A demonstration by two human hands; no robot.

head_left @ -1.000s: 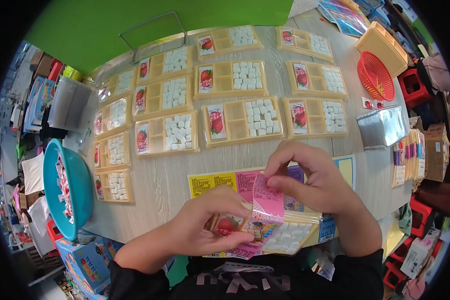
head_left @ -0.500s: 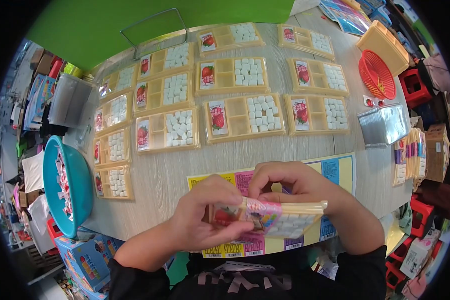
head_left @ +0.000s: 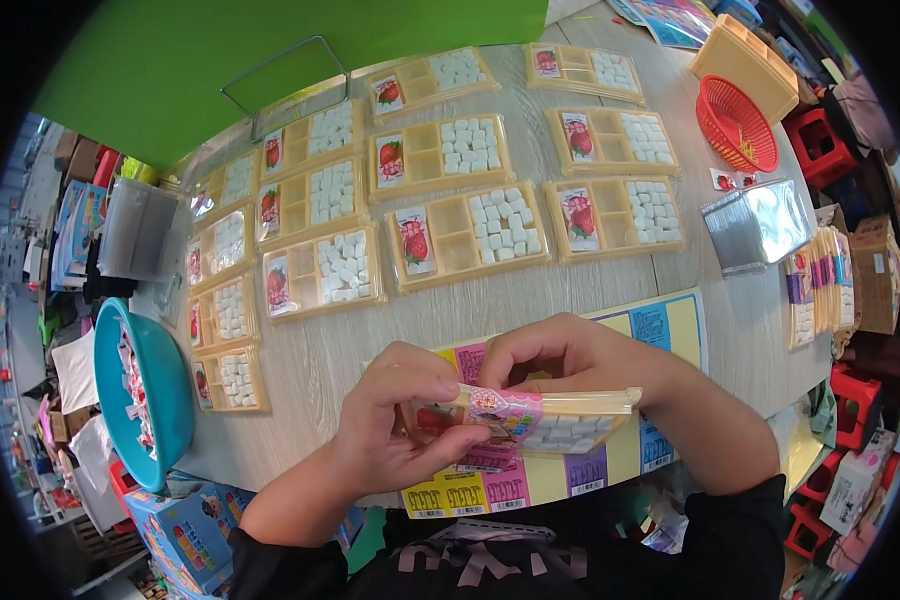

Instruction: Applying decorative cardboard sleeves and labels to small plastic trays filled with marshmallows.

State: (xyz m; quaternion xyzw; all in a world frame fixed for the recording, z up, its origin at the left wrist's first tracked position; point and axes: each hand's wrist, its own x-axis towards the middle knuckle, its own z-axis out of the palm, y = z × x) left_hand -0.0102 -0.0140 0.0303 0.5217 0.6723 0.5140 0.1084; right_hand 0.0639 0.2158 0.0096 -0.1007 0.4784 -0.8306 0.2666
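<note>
My left hand grips the left end of a candy tray, thumb on its front and fingers over the upper edge. The tray is tilted up on its long side, showing white marshmallow-like pieces and a red strawberry packet. A pink label wraps around its middle. Behind the tray, my right hand has its fingers bent and pressed together against the back near the label; the fingertips are partly hidden. Beneath both hands lies a sheet of coloured labels, yellow, pink, purple and blue.
Several filled trays stand in rows across the table. At the left edge is a teal basin of small packets. To the right are a red basket, clear plastic lids and a stack of labelled trays. A wire stand stands behind.
The view has shifted slightly. Both hands keep the tray tilted up, and its label shows more sharply now. My right fingers have moved slightly along the back.
</note>
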